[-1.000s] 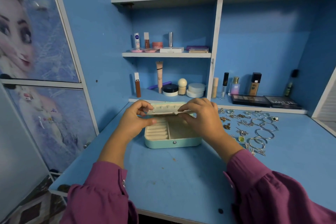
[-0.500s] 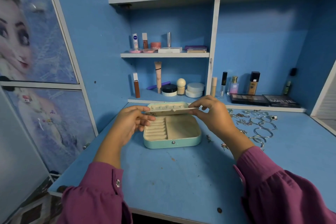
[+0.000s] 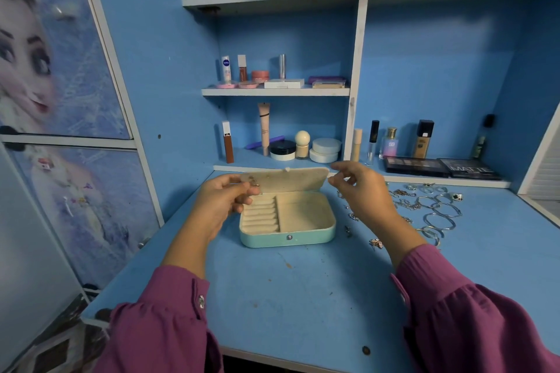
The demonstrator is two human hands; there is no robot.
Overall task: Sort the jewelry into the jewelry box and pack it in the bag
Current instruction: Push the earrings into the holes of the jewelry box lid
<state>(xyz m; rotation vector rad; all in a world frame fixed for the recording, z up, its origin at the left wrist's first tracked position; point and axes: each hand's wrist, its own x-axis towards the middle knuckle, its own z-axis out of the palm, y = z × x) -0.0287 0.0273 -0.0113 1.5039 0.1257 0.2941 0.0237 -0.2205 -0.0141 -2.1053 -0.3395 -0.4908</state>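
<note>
Jewelry box (image 3: pixel 288 221) sitting open on the blue desk (image 3: pixel 303 297), lid (image 3: pixel 288 179) standing up at the back. Left hand (image 3: pixel 222 201) hovering at the lid's left end, fingers curling, whether gripping anything unclear. Right hand (image 3: pixel 359 191) floating by the lid's right end, fingers loosely bent, holding nothing. Rings and bangles (image 3: pixel 436 215) lying right of box.

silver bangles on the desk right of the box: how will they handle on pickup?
The silver bangles look like thin rigid hoops, so probably stiff and light. They overlap, so lifting one may drag its neighbours. Set on edge, a round hoop could roll across the smooth blue desk. Shiny metal may be slippery.
</note>
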